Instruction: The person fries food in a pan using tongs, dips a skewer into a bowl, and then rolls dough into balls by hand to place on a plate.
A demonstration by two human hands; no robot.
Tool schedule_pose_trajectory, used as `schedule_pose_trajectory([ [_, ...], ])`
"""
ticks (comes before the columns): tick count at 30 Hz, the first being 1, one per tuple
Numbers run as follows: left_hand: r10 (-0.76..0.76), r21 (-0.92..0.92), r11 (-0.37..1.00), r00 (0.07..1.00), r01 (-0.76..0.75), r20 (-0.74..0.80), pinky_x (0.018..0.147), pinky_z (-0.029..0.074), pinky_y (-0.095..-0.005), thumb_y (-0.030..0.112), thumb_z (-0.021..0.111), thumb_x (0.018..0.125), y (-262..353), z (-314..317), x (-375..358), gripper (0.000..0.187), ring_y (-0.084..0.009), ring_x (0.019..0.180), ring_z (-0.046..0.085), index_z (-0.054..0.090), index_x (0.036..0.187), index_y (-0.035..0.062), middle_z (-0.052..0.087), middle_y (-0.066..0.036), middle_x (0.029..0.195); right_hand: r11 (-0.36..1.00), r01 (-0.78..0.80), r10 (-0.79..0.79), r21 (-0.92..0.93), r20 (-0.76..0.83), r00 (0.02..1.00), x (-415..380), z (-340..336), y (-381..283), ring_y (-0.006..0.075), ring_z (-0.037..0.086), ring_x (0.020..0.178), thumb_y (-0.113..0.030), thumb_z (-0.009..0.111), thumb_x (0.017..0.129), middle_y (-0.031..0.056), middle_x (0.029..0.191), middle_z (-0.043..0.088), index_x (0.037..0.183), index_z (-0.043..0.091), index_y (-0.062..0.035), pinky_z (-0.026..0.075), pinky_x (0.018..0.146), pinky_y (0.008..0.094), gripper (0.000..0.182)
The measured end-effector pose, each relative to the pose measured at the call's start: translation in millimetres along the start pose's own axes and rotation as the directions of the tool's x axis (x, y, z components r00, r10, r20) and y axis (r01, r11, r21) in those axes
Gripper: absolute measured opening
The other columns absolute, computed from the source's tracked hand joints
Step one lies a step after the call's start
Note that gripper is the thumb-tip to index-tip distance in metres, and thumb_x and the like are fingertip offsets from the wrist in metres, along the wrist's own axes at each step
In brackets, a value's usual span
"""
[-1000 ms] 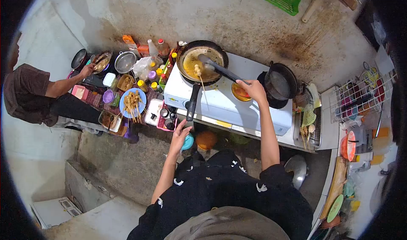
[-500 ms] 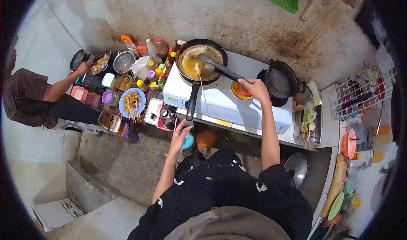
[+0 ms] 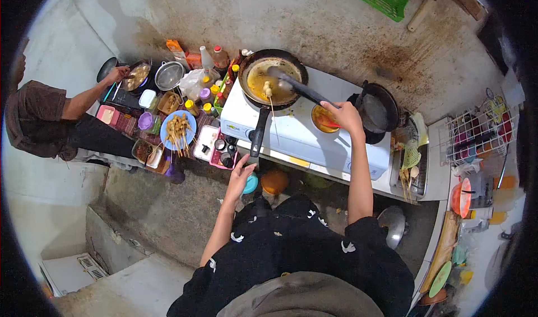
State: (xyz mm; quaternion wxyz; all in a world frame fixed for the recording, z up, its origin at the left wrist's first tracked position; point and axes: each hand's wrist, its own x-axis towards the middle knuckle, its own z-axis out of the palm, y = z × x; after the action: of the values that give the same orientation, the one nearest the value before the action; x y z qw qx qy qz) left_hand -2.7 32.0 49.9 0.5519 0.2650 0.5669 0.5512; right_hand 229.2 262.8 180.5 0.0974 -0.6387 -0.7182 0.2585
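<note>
My right hand (image 3: 346, 117) grips the handle of a dark spatula (image 3: 307, 92), whose head is in the yellow liquid of a frying pan (image 3: 272, 55) on the left burner. A skewer with food on its end (image 3: 268, 89) rests in the pan, its stick over the near rim. My left hand (image 3: 240, 177) is just below the end of the pan's handle (image 3: 257, 139), with fingers apart and nothing in it. A bowl with orange-yellow contents (image 3: 325, 119) sits on the white stove (image 3: 291, 127), beneath my right wrist.
A dark wok (image 3: 376, 111) is on the right burner. To the left are a blue plate of skewers (image 3: 178, 131), bottles (image 3: 221, 59) and a strainer (image 3: 169, 75). At far left another person (image 3: 45, 115) stirs a small pan (image 3: 138, 76). A wire rack (image 3: 481, 129) is at right.
The spatula head has shifted slightly within the pan, and my right hand has moved a little. The whole view has shifted slightly. The other person's hand has moved near the small pan.
</note>
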Motion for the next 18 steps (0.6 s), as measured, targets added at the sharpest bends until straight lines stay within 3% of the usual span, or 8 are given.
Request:
schedule_pose_trajectory([
  [2,-0.004,0.003,1.000,1.000,0.004,-0.017,0.091,0.037,-0.0300,0.017,0.053,0.085,3,2,-2,0.052,-0.0170,0.104,0.051,0.033,0.132,0.0051,0.055,-0.012,0.111,0.996,-0.012,0.005,-0.085,-0.075,0.997,-1,-2,-1,0.0330,0.062,0.078,-0.060,0.056,0.069,0.0184,0.078,0.064,0.089,0.069,-0.0126,0.047,0.074,0.0381,0.053],
  [5,0.021,-0.017,1.000,0.999,-0.020,0.030,0.091,0.038,-0.0297,0.017,0.051,0.086,-10,-5,3,0.050,-0.0173,0.104,0.051,0.033,0.132,0.0053,0.055,-0.014,0.111,0.995,0.012,-0.013,-0.096,-0.008,1.000,-1,-4,0,0.0332,0.062,0.077,-0.059,0.055,0.069,0.0186,0.077,0.064,0.088,0.069,-0.0118,0.047,0.073,0.0380,0.053],
  [9,0.010,-0.013,1.000,1.000,-0.010,0.003,0.091,0.038,-0.0292,0.015,0.048,0.087,-4,-2,-2,0.048,-0.0176,0.105,0.051,0.033,0.132,0.0053,0.055,-0.014,0.111,0.999,0.010,-0.011,-0.030,-0.033,0.999,2,-1,6,0.0329,0.062,0.076,-0.059,0.056,0.069,0.0188,0.076,0.064,0.087,0.069,-0.0098,0.048,0.073,0.0385,0.054],
  [12,0.000,0.013,1.000,1.000,0.000,0.011,0.091,0.037,-0.0291,0.014,0.047,0.087,-3,-2,-2,0.048,-0.0181,0.107,0.050,0.033,0.132,0.0046,0.052,-0.012,0.117,0.994,0.026,-0.033,-0.107,-0.059,0.998,5,-2,9,0.0325,0.062,0.077,-0.059,0.056,0.069,0.0194,0.076,0.063,0.087,0.069,-0.0079,0.048,0.072,0.0389,0.056],
  [14,-0.004,0.009,1.000,1.000,0.004,-0.005,0.092,0.037,-0.0292,0.015,0.047,0.087,-2,-1,-3,0.048,-0.0175,0.109,0.050,0.033,0.132,0.0040,0.045,-0.009,0.125,0.997,-0.023,0.017,0.068,0.092,0.996,12,-2,15,0.0323,0.062,0.076,-0.060,0.056,0.069,0.0196,0.074,0.063,0.085,0.069,-0.0075,0.048,0.071,0.0384,0.057],
  [15,-0.004,0.009,1.000,1.000,0.004,-0.005,0.092,0.037,-0.0292,0.015,0.047,0.087,-1,-2,-4,0.048,-0.0175,0.109,0.050,0.033,0.132,0.0040,0.045,-0.009,0.125,0.997,-0.023,0.017,0.069,0.093,0.996,13,1,17,0.0323,0.062,0.076,-0.060,0.056,0.069,0.0196,0.074,0.063,0.085,0.069,-0.0075,0.048,0.071,0.0384,0.057],
  [17,-0.016,0.005,1.000,1.000,0.016,0.010,0.093,0.036,-0.0294,0.015,0.047,0.087,-1,-2,-4,0.048,-0.0169,0.110,0.049,0.033,0.132,0.0037,0.040,-0.006,0.131,0.995,0.052,-0.061,-0.088,-0.112,0.992,12,5,21,0.0300,0.060,0.059,-0.060,0.055,0.071,0.0169,0.057,0.058,0.082,0.068,-0.0034,0.046,0.060,0.0353,0.059],
  [18,-0.016,0.008,1.000,1.000,0.016,0.014,0.093,0.036,-0.0294,0.015,0.047,0.087,0,-2,-5,0.048,-0.0169,0.110,0.049,0.033,0.132,0.0037,0.040,-0.006,0.131,0.995,0.049,-0.058,-0.086,-0.114,0.992,9,4,18,0.0300,0.060,0.059,-0.060,0.055,0.071,0.0169,0.057,0.058,0.082,0.068,-0.0034,0.046,0.060,0.0353,0.059],
])
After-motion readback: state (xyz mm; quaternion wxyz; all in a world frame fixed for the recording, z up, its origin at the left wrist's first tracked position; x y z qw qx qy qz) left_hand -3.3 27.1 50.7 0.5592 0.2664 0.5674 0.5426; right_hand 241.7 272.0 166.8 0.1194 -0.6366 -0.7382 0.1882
